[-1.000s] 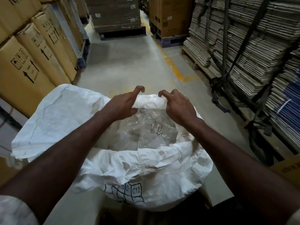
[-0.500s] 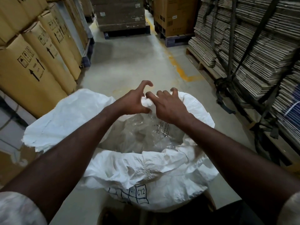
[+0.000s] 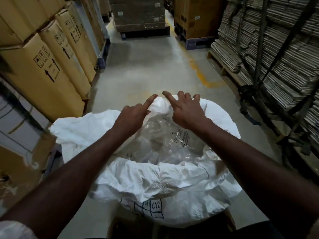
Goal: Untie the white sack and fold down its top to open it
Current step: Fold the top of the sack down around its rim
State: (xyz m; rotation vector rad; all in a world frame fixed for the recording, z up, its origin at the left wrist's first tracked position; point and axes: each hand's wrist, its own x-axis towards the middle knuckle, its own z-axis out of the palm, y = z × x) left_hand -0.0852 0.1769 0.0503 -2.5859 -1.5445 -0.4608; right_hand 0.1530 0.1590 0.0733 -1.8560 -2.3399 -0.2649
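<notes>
White sack (image 3: pixel 160 185) rim under both open-fingered hands.

- My left hand (image 3: pixel 133 116) has let go its pinch on the white sack (image 3: pixel 165 185) rim; forefinger now straight.
- My right hand (image 3: pixel 185 112) has spread its fingers over the far rim.
- Far rim sits pushed lower.

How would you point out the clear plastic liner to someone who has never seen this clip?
Start at the big white sack standing in the aisle between the cardboard boxes and the strapped stacks of flat cardboard. Look into its open mouth, just below the two hands: the clear plastic liner lies there. Unlike the matte woven sack, it is glossy, see-through and carries dark print.
</notes>
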